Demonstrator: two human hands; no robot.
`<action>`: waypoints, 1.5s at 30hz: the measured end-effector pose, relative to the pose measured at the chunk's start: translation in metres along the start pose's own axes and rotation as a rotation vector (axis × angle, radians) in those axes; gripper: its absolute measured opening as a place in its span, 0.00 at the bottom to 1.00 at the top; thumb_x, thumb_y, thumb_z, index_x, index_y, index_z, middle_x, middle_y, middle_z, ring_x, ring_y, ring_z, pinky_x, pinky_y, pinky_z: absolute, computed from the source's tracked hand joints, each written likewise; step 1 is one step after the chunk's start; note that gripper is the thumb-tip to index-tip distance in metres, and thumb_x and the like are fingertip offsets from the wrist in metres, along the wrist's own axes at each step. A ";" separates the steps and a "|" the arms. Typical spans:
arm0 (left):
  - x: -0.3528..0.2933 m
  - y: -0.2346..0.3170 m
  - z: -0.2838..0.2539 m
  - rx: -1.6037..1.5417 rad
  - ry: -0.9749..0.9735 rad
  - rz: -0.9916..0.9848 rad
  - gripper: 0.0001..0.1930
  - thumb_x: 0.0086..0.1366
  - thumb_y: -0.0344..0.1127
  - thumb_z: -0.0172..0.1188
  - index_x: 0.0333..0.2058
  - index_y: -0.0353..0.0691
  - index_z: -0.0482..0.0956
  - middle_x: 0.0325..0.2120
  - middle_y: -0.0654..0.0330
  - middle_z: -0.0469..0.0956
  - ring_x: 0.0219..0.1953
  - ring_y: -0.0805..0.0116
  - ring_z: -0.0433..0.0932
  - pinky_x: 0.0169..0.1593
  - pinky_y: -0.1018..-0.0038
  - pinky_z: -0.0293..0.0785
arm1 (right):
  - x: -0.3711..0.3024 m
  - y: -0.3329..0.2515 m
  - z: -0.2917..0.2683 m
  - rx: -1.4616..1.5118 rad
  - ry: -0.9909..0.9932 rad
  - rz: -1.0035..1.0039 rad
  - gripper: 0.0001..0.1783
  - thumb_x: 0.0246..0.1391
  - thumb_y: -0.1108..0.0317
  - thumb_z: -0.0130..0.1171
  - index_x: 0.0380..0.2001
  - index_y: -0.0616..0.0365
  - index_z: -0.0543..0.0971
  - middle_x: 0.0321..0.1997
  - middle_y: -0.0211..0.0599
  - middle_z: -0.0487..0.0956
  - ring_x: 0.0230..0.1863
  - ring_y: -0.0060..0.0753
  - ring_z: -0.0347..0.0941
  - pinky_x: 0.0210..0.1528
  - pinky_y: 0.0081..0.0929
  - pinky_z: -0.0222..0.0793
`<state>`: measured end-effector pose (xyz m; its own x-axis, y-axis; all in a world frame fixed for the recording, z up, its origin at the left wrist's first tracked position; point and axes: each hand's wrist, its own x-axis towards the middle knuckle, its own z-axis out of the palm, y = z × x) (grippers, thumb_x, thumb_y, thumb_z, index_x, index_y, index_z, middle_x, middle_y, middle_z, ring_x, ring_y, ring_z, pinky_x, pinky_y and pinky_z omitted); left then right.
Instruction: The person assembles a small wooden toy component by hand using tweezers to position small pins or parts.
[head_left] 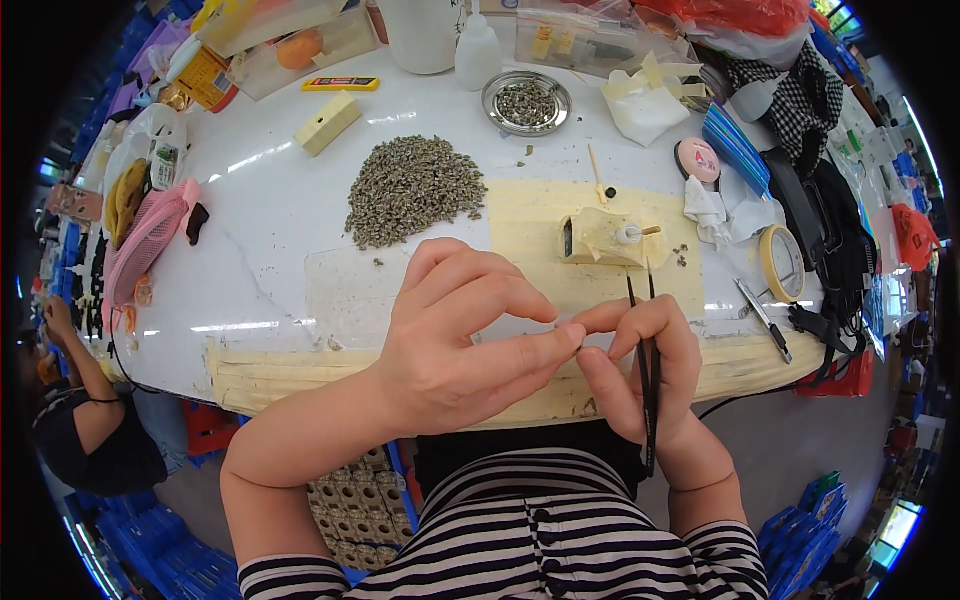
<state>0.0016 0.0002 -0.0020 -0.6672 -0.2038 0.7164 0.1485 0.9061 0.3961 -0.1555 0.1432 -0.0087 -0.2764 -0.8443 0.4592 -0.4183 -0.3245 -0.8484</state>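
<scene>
One tweezers (646, 370), one metal dish (526, 103), two hands (455, 335)

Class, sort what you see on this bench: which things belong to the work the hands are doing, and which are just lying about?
In use:
left hand and right hand, fingertips meeting
tweezers in the right hand
pile of small grey parts
taped block

Lying about:
metal dish
tape roll
white bottle
pink mesh bag
</scene>
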 end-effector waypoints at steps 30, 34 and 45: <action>0.003 0.001 -0.001 -0.018 -0.018 -0.016 0.17 0.40 0.27 0.75 0.34 0.48 0.87 0.31 0.70 0.80 0.34 0.68 0.77 0.40 0.68 0.62 | -0.001 0.000 -0.001 -0.075 -0.003 -0.082 0.16 0.51 0.83 0.69 0.33 0.59 0.69 0.36 0.47 0.84 0.36 0.32 0.84 0.34 0.23 0.77; 0.002 0.000 -0.001 -0.020 -0.032 0.025 0.17 0.40 0.28 0.75 0.34 0.48 0.87 0.31 0.71 0.80 0.34 0.68 0.77 0.39 0.68 0.62 | -0.002 0.004 0.001 0.170 -0.001 0.049 0.16 0.53 0.82 0.68 0.33 0.59 0.69 0.34 0.46 0.84 0.35 0.28 0.82 0.34 0.20 0.75; 0.002 0.001 0.001 -0.010 -0.065 -0.053 0.15 0.40 0.26 0.73 0.31 0.46 0.86 0.28 0.70 0.79 0.33 0.68 0.76 0.39 0.69 0.62 | 0.006 0.004 0.004 -0.224 0.036 -0.385 0.19 0.46 0.82 0.72 0.32 0.56 0.70 0.37 0.45 0.85 0.32 0.38 0.83 0.31 0.26 0.77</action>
<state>0.0001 0.0007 -0.0007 -0.7201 -0.2271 0.6557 0.1188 0.8906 0.4389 -0.1552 0.1357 -0.0102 -0.0919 -0.6637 0.7423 -0.6727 -0.5082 -0.5377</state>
